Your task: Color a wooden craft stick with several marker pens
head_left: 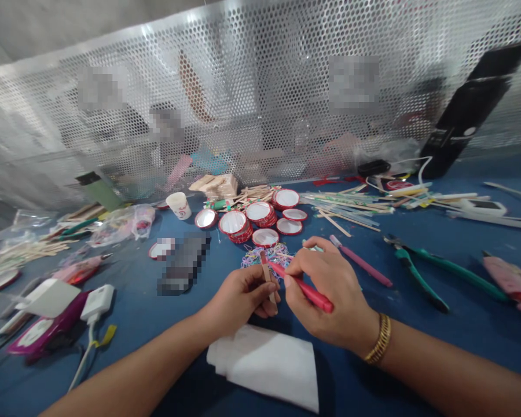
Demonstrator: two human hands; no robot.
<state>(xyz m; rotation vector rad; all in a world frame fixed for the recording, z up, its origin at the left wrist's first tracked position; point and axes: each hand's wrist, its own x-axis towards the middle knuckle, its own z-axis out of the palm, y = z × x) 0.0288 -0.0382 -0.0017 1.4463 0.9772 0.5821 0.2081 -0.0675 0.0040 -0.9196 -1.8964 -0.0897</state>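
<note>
In my left hand (247, 295) a flat wooden craft stick (267, 272) is pinched nearly upright, its upper end coloured red. My right hand (325, 289), with a gold bracelet (380, 339) at the wrist, grips a red marker pen (315, 296). The pen's front end points at the stick near the coloured part; whether they touch I cannot tell. Behind my hands lies a pile of pastel rubber bands (252, 256). Folded white paper (271, 362) rests below them, near the table's front.
Red-rimmed round tins (233, 223) are stacked behind the bands, beside a paper cup (179, 205). A phone (184, 263) lies left. On the right are a pink pen (364, 263) and green-handled pliers (421, 278). A perforated metal screen (260, 87) stands across the back, with people beyond.
</note>
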